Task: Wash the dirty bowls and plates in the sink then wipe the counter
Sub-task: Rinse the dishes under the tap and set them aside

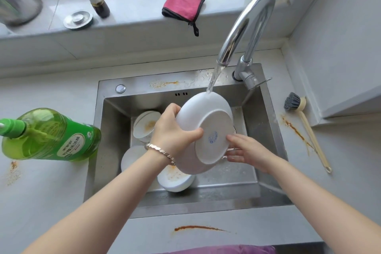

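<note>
My left hand (173,130) grips the rim of a white plate (206,121), tilted with its underside and blue stamp toward me, over the steel sink (115,130). My right hand (245,150) lies with spread fingers against the plate's lower right edge. Water from the faucet (247,27) runs onto the plate's top rim. Below in the basin lie dirty white dishes: a stained bowl (144,126) at the left, another stained bowl (175,179) at the front, and a plate (132,156) partly hidden by my left arm.
A green dish soap bottle (51,136) stands left of the sink. A dish brush (303,126) lies on the right counter. A pink cloth (183,4), a spray bottle (97,0) and a drain plug (78,19) sit on the sill. Orange stains (198,228) mark the counter.
</note>
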`<action>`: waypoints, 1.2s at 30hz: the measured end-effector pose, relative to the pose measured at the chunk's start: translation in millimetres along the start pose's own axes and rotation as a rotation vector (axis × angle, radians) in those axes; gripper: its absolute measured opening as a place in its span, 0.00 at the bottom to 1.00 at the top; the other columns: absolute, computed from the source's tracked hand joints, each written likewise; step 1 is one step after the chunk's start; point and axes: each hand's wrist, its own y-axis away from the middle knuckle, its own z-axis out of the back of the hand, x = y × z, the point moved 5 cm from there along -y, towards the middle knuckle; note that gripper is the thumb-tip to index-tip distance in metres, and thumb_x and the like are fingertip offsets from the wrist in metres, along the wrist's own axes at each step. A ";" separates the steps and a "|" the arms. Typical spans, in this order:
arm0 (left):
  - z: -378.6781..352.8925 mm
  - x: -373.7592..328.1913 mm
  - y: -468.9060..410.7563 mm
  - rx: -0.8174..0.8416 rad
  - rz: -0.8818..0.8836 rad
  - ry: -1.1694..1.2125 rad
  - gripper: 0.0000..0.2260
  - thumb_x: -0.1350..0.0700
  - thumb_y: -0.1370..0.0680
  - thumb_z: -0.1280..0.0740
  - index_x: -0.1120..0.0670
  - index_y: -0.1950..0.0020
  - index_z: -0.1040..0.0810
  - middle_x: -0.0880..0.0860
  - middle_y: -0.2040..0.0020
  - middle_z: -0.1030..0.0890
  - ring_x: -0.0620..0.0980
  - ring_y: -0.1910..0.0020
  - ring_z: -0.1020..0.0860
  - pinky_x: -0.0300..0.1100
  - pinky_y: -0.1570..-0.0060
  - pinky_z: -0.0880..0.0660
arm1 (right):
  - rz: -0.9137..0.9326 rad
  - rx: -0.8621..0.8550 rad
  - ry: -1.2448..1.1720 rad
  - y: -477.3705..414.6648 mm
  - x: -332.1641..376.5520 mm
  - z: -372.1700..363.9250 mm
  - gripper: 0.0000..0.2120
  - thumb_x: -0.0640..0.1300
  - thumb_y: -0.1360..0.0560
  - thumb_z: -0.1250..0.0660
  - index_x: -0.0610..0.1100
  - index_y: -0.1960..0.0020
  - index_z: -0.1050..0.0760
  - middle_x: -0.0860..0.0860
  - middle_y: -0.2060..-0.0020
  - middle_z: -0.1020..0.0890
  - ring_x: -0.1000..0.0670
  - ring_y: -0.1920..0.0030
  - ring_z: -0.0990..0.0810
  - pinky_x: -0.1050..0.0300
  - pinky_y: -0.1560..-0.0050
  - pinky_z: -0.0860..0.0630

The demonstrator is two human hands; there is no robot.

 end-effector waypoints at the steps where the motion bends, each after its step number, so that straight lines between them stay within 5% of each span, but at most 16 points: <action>1: 3.1 2.7 4.6 -0.007 -0.017 -0.052 0.17 0.56 0.36 0.24 0.53 0.57 0.32 0.46 0.63 0.26 0.48 0.62 0.28 0.40 0.65 0.30 | -0.011 -0.032 0.083 -4.0 -7.1 -0.3 0.15 0.49 0.23 0.37 0.45 0.39 0.28 0.46 0.48 0.20 0.47 0.50 0.19 0.52 0.47 0.22; 4: 9.3 13.0 15.7 -0.056 -0.130 -0.326 0.17 0.54 0.36 0.26 0.52 0.55 0.31 0.48 0.65 0.26 0.53 0.63 0.25 0.45 0.65 0.29 | -0.027 -0.207 0.221 -19.5 -30.7 11.1 0.15 0.45 0.23 0.36 0.44 0.37 0.29 0.46 0.50 0.22 0.48 0.52 0.21 0.55 0.50 0.24; 8: 9.0 39.9 17.8 -0.182 -0.412 -0.570 0.18 0.54 0.42 0.28 0.49 0.58 0.33 0.48 0.76 0.26 0.54 0.78 0.27 0.39 0.79 0.36 | -0.099 -0.421 0.292 -47.1 -71.4 37.6 0.17 0.43 0.25 0.35 0.41 0.37 0.30 0.51 0.59 0.26 0.46 0.53 0.24 0.51 0.51 0.26; 13: 2.3 77.1 2.0 -0.242 -0.499 -0.572 0.12 0.50 0.38 0.36 0.47 0.57 0.34 0.48 0.77 0.26 0.50 0.79 0.27 0.38 0.82 0.36 | -0.231 -0.497 0.412 -90.5 -110.3 55.4 0.27 0.45 0.26 0.32 0.42 0.30 0.36 0.43 0.43 0.25 0.44 0.45 0.24 0.46 0.39 0.27; 19: -5.4 117.2 -10.4 -0.252 -0.586 -0.445 0.07 0.50 0.33 0.37 0.48 0.57 0.31 0.48 0.74 0.24 0.50 0.76 0.25 0.40 0.80 0.30 | -0.174 -0.547 0.213 -133.4 -121.7 51.4 0.27 0.36 0.25 0.34 0.43 0.29 0.38 0.43 0.41 0.22 0.46 0.43 0.24 0.59 0.49 0.28; 24: -8.6 129.8 -18.9 -0.249 -0.567 -0.435 0.07 0.51 0.33 0.36 0.47 0.57 0.31 0.48 0.73 0.23 0.51 0.62 0.29 0.38 0.80 0.30 | -0.253 -0.682 -0.257 -155.8 -138.8 49.1 0.19 0.31 0.25 0.36 0.34 0.34 0.32 0.39 0.39 0.24 0.38 0.39 0.24 0.52 0.47 0.26; 30: -0.4 131.2 -22.7 -0.211 -0.483 -0.412 0.10 0.48 0.36 0.38 0.46 0.57 0.32 0.46 0.75 0.25 0.49 0.62 0.29 0.38 0.79 0.31 | -0.348 -0.783 -0.175 -156.2 -131.5 46.7 0.15 0.27 0.26 0.38 0.30 0.39 0.28 0.35 0.40 0.24 0.36 0.41 0.24 0.47 0.46 0.24; 36: 12.7 128.7 -16.0 -0.184 -0.409 -0.372 0.12 0.45 0.37 0.38 0.46 0.57 0.31 0.45 0.73 0.23 0.47 0.65 0.28 0.40 0.74 0.32 | -0.226 -0.740 -0.086 -135.1 -105.3 41.5 0.13 0.28 0.26 0.39 0.29 0.42 0.29 0.35 0.43 0.23 0.34 0.45 0.22 0.47 0.54 0.23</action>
